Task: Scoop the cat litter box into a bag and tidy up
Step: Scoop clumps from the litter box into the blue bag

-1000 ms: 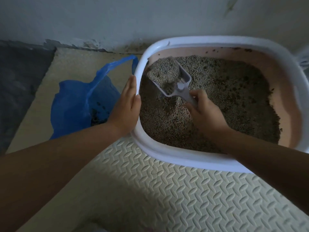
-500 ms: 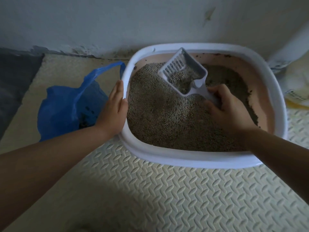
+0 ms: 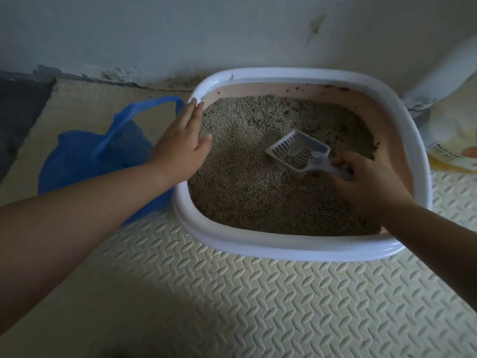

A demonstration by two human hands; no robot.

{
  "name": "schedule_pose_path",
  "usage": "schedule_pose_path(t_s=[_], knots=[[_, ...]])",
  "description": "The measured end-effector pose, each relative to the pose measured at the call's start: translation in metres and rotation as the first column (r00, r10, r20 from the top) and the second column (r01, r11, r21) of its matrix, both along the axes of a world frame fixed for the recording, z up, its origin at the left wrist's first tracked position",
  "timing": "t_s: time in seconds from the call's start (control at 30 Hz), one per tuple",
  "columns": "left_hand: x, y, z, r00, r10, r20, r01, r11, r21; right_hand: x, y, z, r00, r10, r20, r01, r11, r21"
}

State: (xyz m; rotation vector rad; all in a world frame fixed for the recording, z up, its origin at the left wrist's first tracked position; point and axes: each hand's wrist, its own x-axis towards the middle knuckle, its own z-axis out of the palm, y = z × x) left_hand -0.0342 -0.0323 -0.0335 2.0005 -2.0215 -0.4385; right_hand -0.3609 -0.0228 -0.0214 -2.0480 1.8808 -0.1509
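A white-rimmed litter box [image 3: 284,248] with pink inner walls stands on the floor against the wall, filled with grey-brown litter [image 3: 245,182]. My right hand [image 3: 366,187] grips the handle of a pale slotted scoop [image 3: 296,151], whose mouth points left and lies low on the litter in the middle of the box. My left hand [image 3: 180,146] rests flat with straight fingers on the box's left rim. A blue plastic bag [image 3: 85,156] lies open on the floor just left of the box, partly hidden behind my left forearm.
The box sits on a cream embossed foam mat [image 3: 232,306]. A wall [image 3: 232,34] runs close behind the box. A yellow-white package [image 3: 454,140] lies at the right edge. A dark floor patch [image 3: 18,112] lies at far left.
The scoop has come down from a raised tilt at the box's back to lie low on the litter in the middle. My left hand's fingers have straightened along the rim.
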Motion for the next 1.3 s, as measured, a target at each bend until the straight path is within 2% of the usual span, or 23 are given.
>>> schedule_pose_path(t_s=[0.1, 0.23, 0.33, 0.53, 0.63, 0.7, 0.83, 1.0, 1.2, 1.3], knots=[[0.0, -0.016, -0.007, 0.983, -0.038, 0.178, 0.038, 0.999, 0.0, -0.005, -0.006, 0.008, 0.998, -0.031, -0.058, 0.033, 0.999, 0.029], [0.0, -0.021, -0.012, 0.988, 0.007, 0.156, 0.0, 0.999, -0.042, 0.004, -0.022, 0.009, 0.975, 0.032, -0.22, -0.002, 0.991, 0.134], [-0.001, -0.019, -0.013, 0.993, 0.027, 0.115, -0.021, 0.998, -0.056, 0.026, -0.044, 0.008, 0.962, 0.069, -0.263, -0.018, 0.981, 0.193], [-0.002, -0.02, -0.015, 0.996, 0.046, 0.08, -0.04, 0.996, -0.077, 0.09, -0.078, -0.015, 0.986, -0.067, -0.155, 0.093, 0.982, 0.167], [-0.001, -0.02, -0.015, 0.997, 0.051, 0.061, -0.046, 0.995, -0.086, 0.115, -0.076, -0.038, 0.985, -0.169, 0.019, 0.162, 0.964, 0.213], [0.0, -0.02, -0.016, 0.997, 0.055, 0.056, -0.05, 0.995, -0.082, 0.12, -0.067, -0.055, 0.976, -0.189, 0.11, 0.168, 0.97, 0.173], [0.001, -0.021, -0.017, 0.997, 0.059, 0.04, -0.056, 0.995, -0.082, 0.107, -0.057, -0.067, 0.961, -0.18, 0.208, 0.171, 0.983, 0.064], [0.004, -0.022, -0.019, 0.997, 0.056, 0.05, -0.052, 0.996, -0.076, 0.074, -0.036, -0.052, 0.957, -0.061, 0.282, 0.06, 0.998, 0.01], [0.004, -0.021, -0.018, 0.996, 0.04, 0.075, -0.035, 0.997, -0.063, 0.032, -0.006, -0.027, 0.974, 0.061, 0.218, -0.045, 0.996, -0.077], [0.003, -0.02, -0.017, 0.995, 0.032, 0.093, -0.027, 0.998, -0.053, 0.018, 0.006, -0.017, 0.973, 0.061, 0.223, -0.037, 0.993, -0.11]])
